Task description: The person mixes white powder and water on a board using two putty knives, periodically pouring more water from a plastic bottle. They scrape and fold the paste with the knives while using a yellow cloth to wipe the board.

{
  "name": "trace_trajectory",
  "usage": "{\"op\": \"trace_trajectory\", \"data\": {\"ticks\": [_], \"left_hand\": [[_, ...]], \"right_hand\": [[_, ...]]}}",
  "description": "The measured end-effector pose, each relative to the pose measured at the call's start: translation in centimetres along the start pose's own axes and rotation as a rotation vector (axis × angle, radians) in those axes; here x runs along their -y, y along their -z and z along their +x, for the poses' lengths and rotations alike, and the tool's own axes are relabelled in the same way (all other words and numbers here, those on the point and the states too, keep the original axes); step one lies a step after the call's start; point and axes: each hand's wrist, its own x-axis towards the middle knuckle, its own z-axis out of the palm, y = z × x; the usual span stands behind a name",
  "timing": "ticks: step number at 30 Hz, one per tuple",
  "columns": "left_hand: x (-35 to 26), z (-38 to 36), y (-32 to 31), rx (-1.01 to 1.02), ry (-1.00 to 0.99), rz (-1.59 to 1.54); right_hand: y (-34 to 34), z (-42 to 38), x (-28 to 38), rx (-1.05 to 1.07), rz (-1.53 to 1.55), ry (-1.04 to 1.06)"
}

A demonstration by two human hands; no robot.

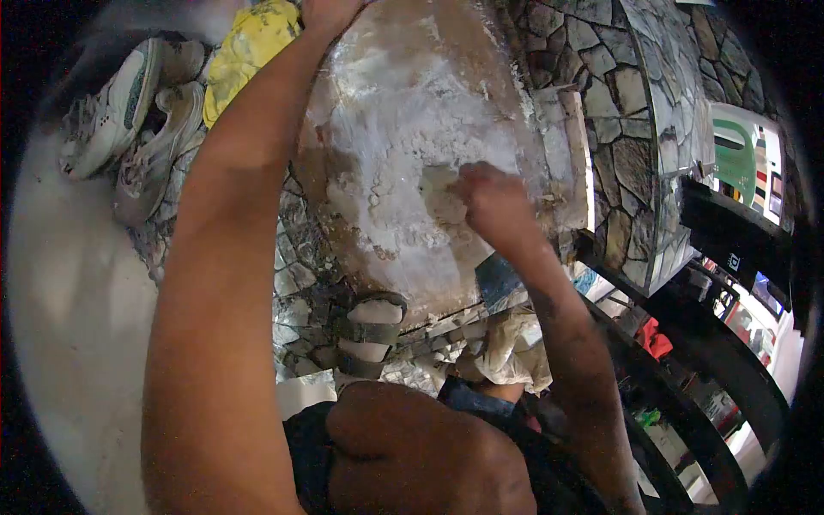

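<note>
A brown board (348, 249) lies in front of me, smeared with white powdery paste (403, 223) and crumbs. My right hand (498, 210) is over its middle, fingers curled together and slightly blurred. I cannot tell what, if anything, is in them. Right beside these fingertips is a smooth grey-green patch (438, 182) within the white paste. At the top edge of the view, my left hand (330, 12) is by the board's far left side, its fingers mostly cut off, close to a stained yellow cloth (249, 53).
Worn sneakers (129, 112) stand at the left on stone-patterned sheeting. A sandal (371, 330) is at the board's near edge, by a dark blue piece (498, 281) and a crumpled pale bag (515, 348). Black rails (669, 386) and a stone-patterned panel (618, 154) are on the right.
</note>
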Motion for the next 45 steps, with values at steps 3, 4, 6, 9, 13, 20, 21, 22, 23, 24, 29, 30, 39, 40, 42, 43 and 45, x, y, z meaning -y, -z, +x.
{"op": "trace_trajectory", "data": {"ticks": [3, 4, 6, 9, 13, 20, 21, 22, 23, 24, 29, 30, 39, 40, 42, 43, 45], "left_hand": [[0.1, -0.2, 0.0, 0.002, -0.002, 0.001], [0.2, -0.1, 0.0, 0.000, -0.003, 0.004], [0.2, -0.3, 0.5, -0.008, -0.001, 0.000], [0.2, 0.0, 0.3, -0.003, -0.002, -0.001], [0.3, -0.6, 0.8, -0.004, -0.001, 0.001], [0.3, -0.2, 0.3, 0.008, -0.003, 0.005], [0.4, -0.2, 0.2, 0.009, 0.000, 0.004], [0.4, -0.2, 0.2, 0.007, 0.001, 0.004], [0.2, -0.1, 0.2, 0.011, -0.003, 0.001], [0.5, -0.6, 0.3, 0.008, 0.009, 0.004], [0.7, -0.9, 0.9, 0.017, 0.011, 0.002], [0.6, -0.9, 0.9, 0.019, 0.009, -0.001], [0.7, -1.0, 0.8, 0.030, 0.007, 0.002], [0.7, -1.1, 0.7, 0.031, 0.009, 0.002], [0.7, -1.1, 0.8, 0.030, 0.012, 0.000], [0.7, -1.1, 0.8, 0.029, 0.012, -0.002], [0.8, -1.0, 0.8, 0.033, 0.015, 0.001]], "right_hand": [[1.4, 1.5, 0.8, -0.068, 0.004, -0.089], [-0.5, 1.6, 0.6, -0.122, 0.015, -0.103], [-2.9, 0.8, 0.8, -0.131, 0.012, -0.086], [-3.1, -1.0, 1.3, -0.052, -0.012, -0.051], [1.2, 0.5, 0.2, -0.148, -0.026, -0.163], [-3.9, -1.2, 0.8, -0.095, 0.027, 0.011], [-3.2, -1.6, 0.3, -0.145, 0.053, -0.006], [-2.5, -1.8, -0.1, -0.197, 0.078, -0.023], [-1.6, -1.9, -0.3, -0.247, 0.106, -0.036], [-0.5, -2.3, -0.4, -0.259, 0.163, -0.082], [0.4, -5.2, 1.5, -0.351, 0.144, -0.157], [-1.5, -6.0, 1.7, -0.326, 0.125, -0.234], [-3.4, -7.5, 3.5, -0.273, 0.036, 0.075], [-3.6, -7.7, 3.5, -0.265, 0.026, 0.115], [-4.6, -8.1, 3.9, -0.226, -0.022, 0.122], [-5.1, -8.1, 4.1, -0.206, -0.043, 0.128], [-5.7, -7.9, 4.0, -0.281, -0.085, 0.175]]}}
